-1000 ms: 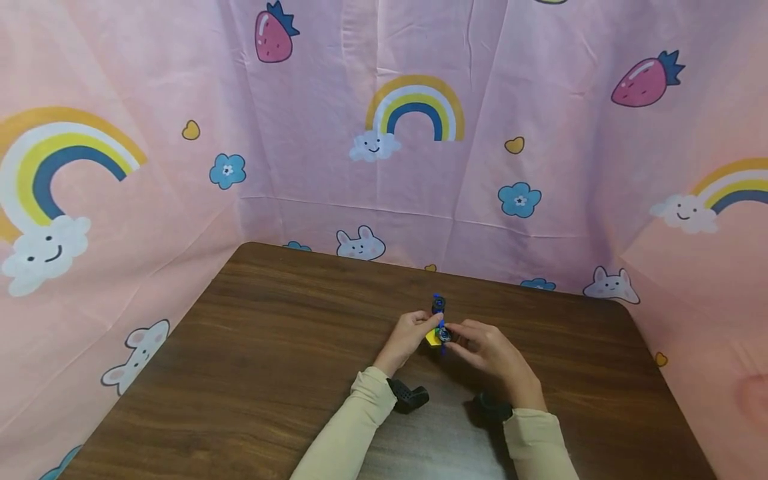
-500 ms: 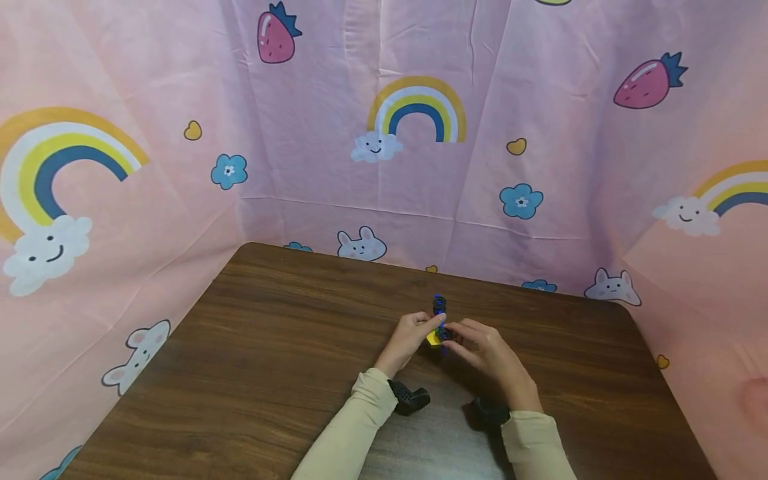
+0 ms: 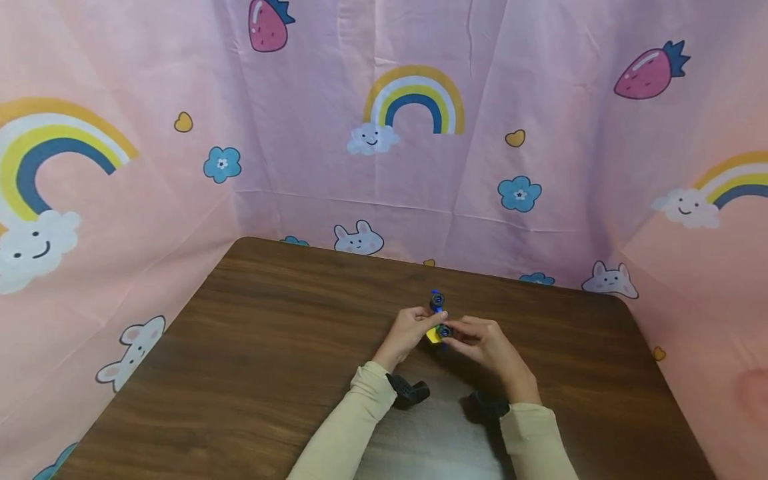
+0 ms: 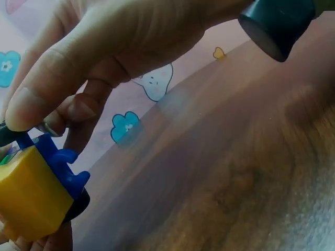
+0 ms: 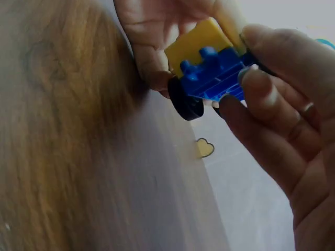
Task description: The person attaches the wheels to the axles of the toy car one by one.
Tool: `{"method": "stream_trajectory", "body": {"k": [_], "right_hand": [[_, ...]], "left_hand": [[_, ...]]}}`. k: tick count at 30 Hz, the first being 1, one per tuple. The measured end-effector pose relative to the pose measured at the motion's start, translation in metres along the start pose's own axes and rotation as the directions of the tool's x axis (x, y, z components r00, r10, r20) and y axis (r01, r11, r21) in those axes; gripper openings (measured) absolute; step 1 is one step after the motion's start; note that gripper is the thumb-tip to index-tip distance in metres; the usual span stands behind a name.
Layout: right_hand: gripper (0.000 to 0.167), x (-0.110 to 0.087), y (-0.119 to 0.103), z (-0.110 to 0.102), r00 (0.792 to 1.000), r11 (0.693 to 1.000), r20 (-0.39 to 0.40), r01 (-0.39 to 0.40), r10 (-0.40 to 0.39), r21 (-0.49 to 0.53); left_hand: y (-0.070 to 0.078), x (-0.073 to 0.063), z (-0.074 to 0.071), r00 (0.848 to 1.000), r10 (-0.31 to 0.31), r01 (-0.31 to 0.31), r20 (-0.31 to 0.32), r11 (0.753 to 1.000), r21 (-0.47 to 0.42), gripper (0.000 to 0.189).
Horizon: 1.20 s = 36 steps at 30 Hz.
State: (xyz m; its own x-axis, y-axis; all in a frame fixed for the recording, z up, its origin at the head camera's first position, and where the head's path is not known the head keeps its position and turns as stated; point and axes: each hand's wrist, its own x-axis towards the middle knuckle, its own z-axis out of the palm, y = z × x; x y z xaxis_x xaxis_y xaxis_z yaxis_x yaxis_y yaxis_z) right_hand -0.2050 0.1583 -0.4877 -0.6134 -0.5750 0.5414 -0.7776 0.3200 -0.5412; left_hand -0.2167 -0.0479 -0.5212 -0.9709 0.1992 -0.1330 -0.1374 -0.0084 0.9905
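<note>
A small toy car of building blocks, with a yellow block (image 4: 34, 193) on a blue chassis (image 5: 220, 73) and black wheels, is held above the table between both hands. My left hand (image 3: 408, 335) grips its body; in the right wrist view this left hand (image 5: 149, 44) shows behind the yellow block. Thumb and fingers of my right hand (image 3: 489, 347) pinch the near end of the car, at a black wheel (image 3: 444, 331). Another wheel (image 3: 437, 301) points toward the far side. In the left wrist view the right hand (image 4: 99, 47) hides part of the chassis.
Beneath the hands lies a brown wood-grain table (image 3: 288, 333). A pink cloth (image 3: 300, 147) printed with rainbows and strawberries hangs around it. Dark wrist devices (image 3: 409, 392) are worn on both wrists.
The hands stay almost in place around the toy car. The car tilts slightly and the near wheel's face turns more into sight. The head view shifts a little.
</note>
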Motion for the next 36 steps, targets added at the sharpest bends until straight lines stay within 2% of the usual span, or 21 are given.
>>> {"method": "stream_trajectory", "body": {"k": [8,11,18,23,27,30,33,36], "right_hand": [[0.032,-0.011,-0.002,0.002,0.998,0.997,0.015,-0.059,0.058,0.048],[0.032,-0.010,-0.002,0.002,0.996,0.995,0.033,-0.088,0.086,0.042],[0.033,-0.006,0.000,0.000,0.995,0.996,0.053,-0.091,0.089,0.023],[0.033,-0.009,-0.001,-0.002,0.991,0.991,0.056,-0.127,0.125,0.036],[0.033,-0.011,0.002,-0.002,0.993,0.991,0.044,-0.110,0.107,0.072],[0.033,-0.011,0.005,-0.001,0.992,0.987,0.048,-0.125,0.120,0.098],[0.034,-0.010,0.006,-0.001,0.989,0.985,0.056,-0.145,0.141,0.096],[0.034,-0.009,0.009,0.000,0.992,0.991,0.051,-0.117,0.113,0.070]], "left_hand": [[-0.007,-0.006,0.005,1.000,-0.018,0.019,-0.017,1.000,0.003,0.046],[-0.006,-0.007,0.005,0.999,-0.022,0.022,-0.026,1.000,-0.009,0.045],[0.000,-0.004,0.002,0.999,-0.028,0.029,-0.045,1.000,0.012,0.044],[0.000,-0.001,0.002,0.999,-0.040,0.041,-0.021,0.998,0.045,0.049],[0.002,0.000,0.001,0.999,-0.044,0.045,-0.006,0.997,0.058,0.048],[0.003,0.001,0.000,0.999,-0.043,0.043,-0.002,0.997,0.060,0.047],[0.004,0.003,-0.001,0.999,-0.032,0.031,0.006,0.997,0.068,0.045],[0.004,0.004,-0.002,1.000,-0.016,0.016,0.005,0.996,0.086,0.044]]}}
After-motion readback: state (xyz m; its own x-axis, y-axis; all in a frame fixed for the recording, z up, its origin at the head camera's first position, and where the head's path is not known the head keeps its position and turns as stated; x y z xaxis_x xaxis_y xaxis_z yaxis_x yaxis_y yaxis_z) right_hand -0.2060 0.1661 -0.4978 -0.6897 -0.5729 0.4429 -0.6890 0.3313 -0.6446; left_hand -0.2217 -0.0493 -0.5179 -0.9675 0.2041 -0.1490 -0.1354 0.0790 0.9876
